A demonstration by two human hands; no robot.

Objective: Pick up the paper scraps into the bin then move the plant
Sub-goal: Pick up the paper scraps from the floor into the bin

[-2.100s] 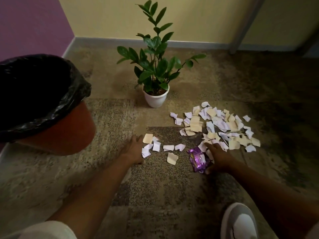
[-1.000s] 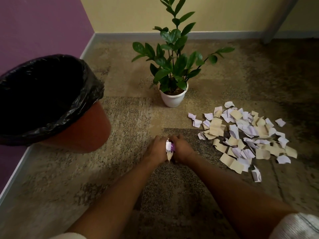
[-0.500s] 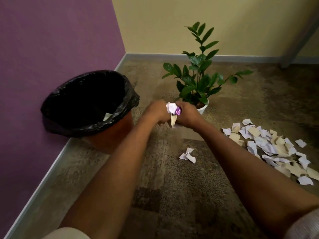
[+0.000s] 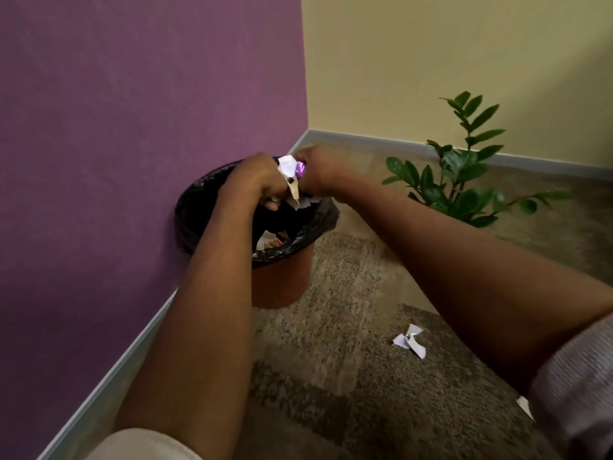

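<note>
Dim, soft indoor light, no hard shadows, no glare. Carpet (image 4: 331, 376) below the fingers reads dark and muddy. Right hand (image 4: 315, 171) is motion-blurred, left hand (image 4: 255, 180) a bit sharper. Wide-angle stretch: forearms balloon toward the bottom edge; sleeve at lower right is smeared.
</note>
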